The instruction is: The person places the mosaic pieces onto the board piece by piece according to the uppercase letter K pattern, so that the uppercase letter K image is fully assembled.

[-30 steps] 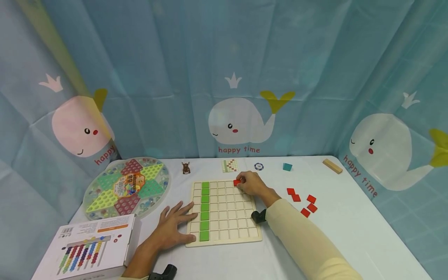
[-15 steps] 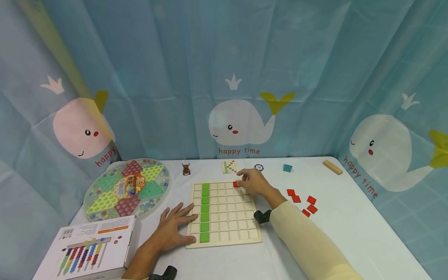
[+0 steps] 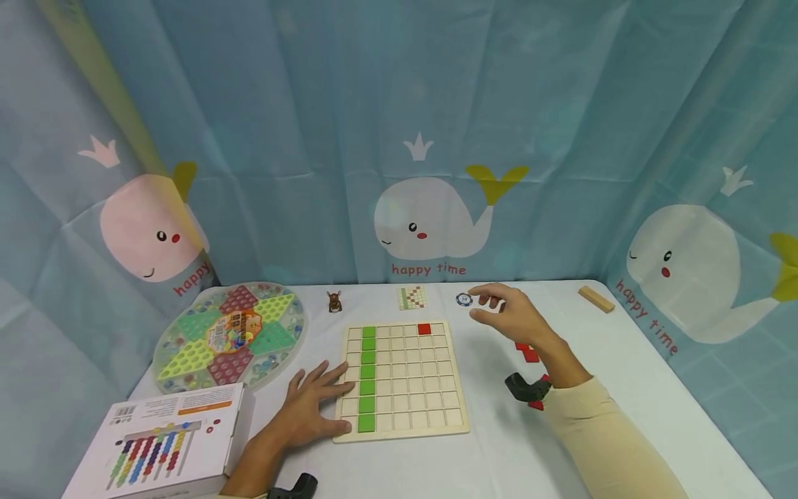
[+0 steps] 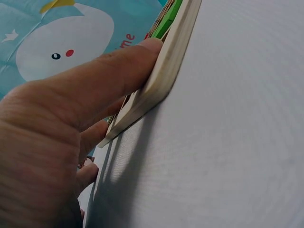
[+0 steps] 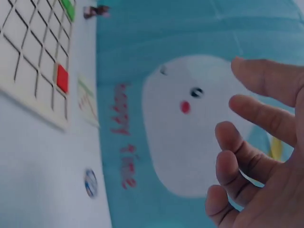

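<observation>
A wooden grid board (image 3: 411,388) lies on the table with a column of green tiles (image 3: 368,371) near its left side. One red tile (image 3: 424,329) sits in a top-row cell towards the right. My left hand (image 3: 305,409) rests with spread fingers on the board's left edge; in the left wrist view its thumb (image 4: 118,69) touches the rim. To the right of the board my right hand (image 3: 514,315) is raised over the table, fingers loosely bent and holding nothing. Below it several loose red tiles (image 3: 530,355) lie partly hidden by the wrist and its black strap mount.
Behind the board lie a small pattern card (image 3: 412,298), a blue-white chip (image 3: 464,299) and a brown animal figure (image 3: 334,301). A wooden block (image 3: 596,299) is at the far right. On the left are a round marble game board (image 3: 187,326) and a white box (image 3: 215,450).
My right hand has let go of the red tile in the top row and moved right, away from the board. The left hand has stayed in place.
</observation>
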The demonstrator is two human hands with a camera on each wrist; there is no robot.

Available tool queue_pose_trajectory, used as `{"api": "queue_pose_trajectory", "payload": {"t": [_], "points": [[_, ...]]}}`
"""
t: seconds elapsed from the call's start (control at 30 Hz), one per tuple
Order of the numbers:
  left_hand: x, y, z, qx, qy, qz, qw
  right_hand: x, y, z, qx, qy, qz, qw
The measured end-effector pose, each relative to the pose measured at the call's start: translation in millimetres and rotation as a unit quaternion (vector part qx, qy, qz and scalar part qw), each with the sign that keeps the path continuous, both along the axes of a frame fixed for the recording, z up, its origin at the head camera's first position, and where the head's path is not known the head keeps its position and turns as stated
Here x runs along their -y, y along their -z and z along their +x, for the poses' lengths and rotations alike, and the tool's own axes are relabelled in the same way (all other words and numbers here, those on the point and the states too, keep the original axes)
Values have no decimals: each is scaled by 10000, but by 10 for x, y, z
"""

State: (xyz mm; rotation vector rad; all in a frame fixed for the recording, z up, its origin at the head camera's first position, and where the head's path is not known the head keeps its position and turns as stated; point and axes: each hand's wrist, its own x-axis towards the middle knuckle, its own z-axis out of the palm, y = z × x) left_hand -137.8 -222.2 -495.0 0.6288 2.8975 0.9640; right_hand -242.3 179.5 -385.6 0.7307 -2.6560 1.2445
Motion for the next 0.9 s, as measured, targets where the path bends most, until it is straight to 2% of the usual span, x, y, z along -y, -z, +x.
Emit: {"api": "queue_pose_trajectory", "payload": {"t": [0.13, 0.23, 0.5, 0.73, 0.9], "points": [[7, -3, -5, -5, 23, 19, 10000, -240, -50, 69, -62, 134, 84, 9999], [17, -1, -8, -65, 50, 55, 10000, -398, -3, 70, 37, 228, 267, 9994], [13, 12, -17, -51, 57, 95, 9999, -757, 314, -13, 724, 398, 739, 9938], [13, 18, -14, -22, 51, 112, 9999, -956, 615, -120, 1441, 592, 1045, 9822], [4, 12, -2, 1, 53, 92, 9999, -1009, 752, -153, 1875, 761, 1229, 9716]]}}
